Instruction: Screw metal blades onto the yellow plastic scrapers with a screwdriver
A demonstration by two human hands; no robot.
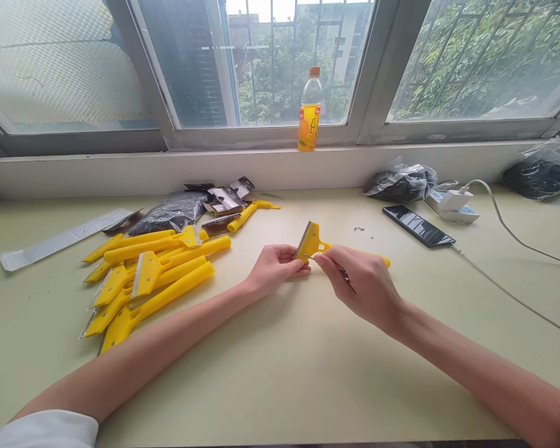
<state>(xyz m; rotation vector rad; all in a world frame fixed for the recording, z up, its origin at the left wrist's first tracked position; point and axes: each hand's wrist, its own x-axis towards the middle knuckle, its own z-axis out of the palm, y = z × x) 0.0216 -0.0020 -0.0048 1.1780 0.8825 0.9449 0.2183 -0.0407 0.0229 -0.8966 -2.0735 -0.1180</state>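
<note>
A yellow scraper [312, 238] with a metal blade edge is held by its head in my left hand [276, 269], fingers behind and thumb near the front. My right hand [361, 280] is closed around a tool with a thin metal shaft [310, 257]. The shaft's tip touches the scraper's head near the blade; the rest of the tool is mostly hidden in the fist. Behind the right hand runs the scraper's handle, its end [386, 262] showing past the knuckles. Several small screws [360, 228] lie on the table beyond.
Several yellow scrapers [168, 274] are piled at left, by a bag of dark items [170, 211] and card packets [228, 198]. A plugged-in phone [419, 226], a power strip [452, 206] and another dark bag [401, 179] are at right. A juice bottle [310, 115] stands on the sill.
</note>
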